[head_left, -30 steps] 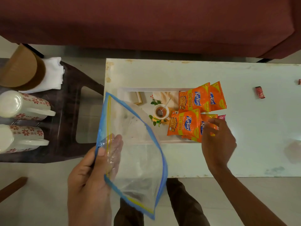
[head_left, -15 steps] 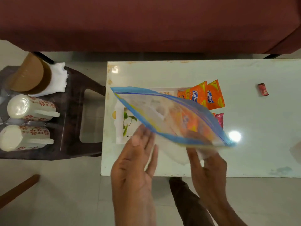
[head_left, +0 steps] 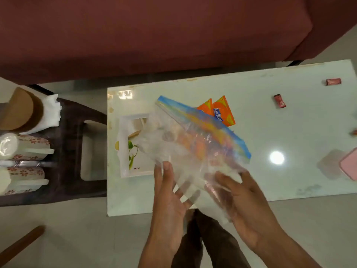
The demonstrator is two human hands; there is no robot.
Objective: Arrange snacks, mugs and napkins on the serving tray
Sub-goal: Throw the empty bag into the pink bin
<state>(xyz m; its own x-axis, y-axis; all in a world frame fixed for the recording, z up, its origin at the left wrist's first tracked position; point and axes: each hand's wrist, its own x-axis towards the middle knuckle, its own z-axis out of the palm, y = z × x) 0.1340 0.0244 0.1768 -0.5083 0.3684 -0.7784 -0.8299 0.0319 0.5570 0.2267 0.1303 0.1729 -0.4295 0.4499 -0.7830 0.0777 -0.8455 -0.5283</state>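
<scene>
We record the scene from the head view. The white table [head_left: 289,136] carries the serving tray [head_left: 123,151], which lies close to the table's left edge, about midway between its far and near edges. A clear zip bag [head_left: 193,144] with a blue and yellow seal strip hangs above the right part of the tray and hides most of it.

The left hand [head_left: 170,194] is at the bag's lower left corner, over the near edge of the table. Its fingers are straight and slightly spread, and the fingertips touch the film without curling round it. The right hand [head_left: 249,207] is at the bag's lower right. The film drapes over its palm and fingers. Because of blur, we cannot tell whether this hand pinches the bag or only supports it.

Two orange snack packets [head_left: 222,111] show past the bag's far edge, toward the far edge of the table. More orange shows through the film, but we cannot make out its outline.

Two small red wrappers [head_left: 280,101] [head_left: 333,81] lie near the table's far right corner, well apart from the tray. A pink box [head_left: 349,167] sits at the right edge.

A dark side table [head_left: 73,120] stands to the left of the white table. It carries two white mugs [head_left: 25,146] [head_left: 23,178] with a red flower print along its left edge. White napkins [head_left: 50,113] lie near its far edge, touching a brown round container [head_left: 19,109].
</scene>
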